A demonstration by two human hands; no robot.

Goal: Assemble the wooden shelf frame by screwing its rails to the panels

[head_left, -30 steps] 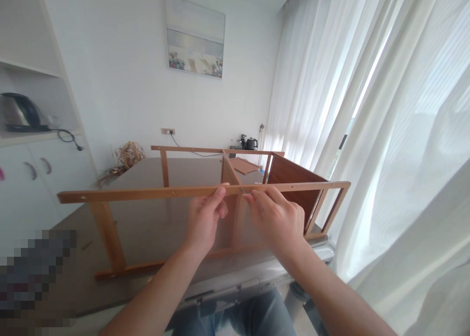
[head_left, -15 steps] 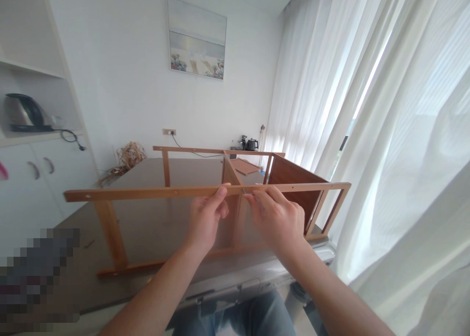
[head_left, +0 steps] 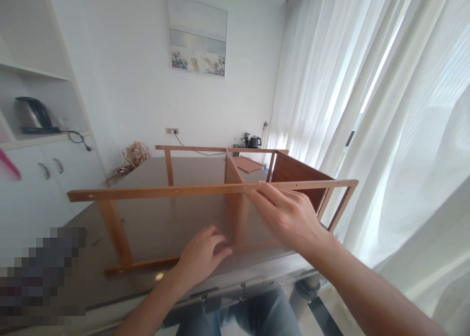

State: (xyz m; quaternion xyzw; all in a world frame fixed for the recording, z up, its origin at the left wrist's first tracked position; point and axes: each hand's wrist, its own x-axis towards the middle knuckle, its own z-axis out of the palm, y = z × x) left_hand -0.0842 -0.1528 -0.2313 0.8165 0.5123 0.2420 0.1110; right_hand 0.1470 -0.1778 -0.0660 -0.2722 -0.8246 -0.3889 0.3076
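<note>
A wooden shelf frame lies on its side on a brown glossy tabletop [head_left: 165,223]. Its long upper rail [head_left: 154,191] runs across the view, and a wooden divider panel [head_left: 234,177] rises behind it. My right hand [head_left: 284,213] pinches a small metal screw [head_left: 245,191] at the joint of rail and divider. Lower down, my left hand [head_left: 201,256] sits open and curled beside the frame's lower rail [head_left: 143,265], holding nothing. A darker brown board [head_left: 297,179] fills the frame's far right end.
Dried straw [head_left: 132,160] lies at the table's far left corner. Past the far end stand a black kettle [head_left: 254,142] and a loose board [head_left: 246,164]. White curtains hang on the right. A steel kettle [head_left: 35,116] sits on a shelf at left.
My left hand has let go of the upper rail and dropped to the lower rail near the table edge. My right hand stays at the screw. The view has shifted slightly.
</note>
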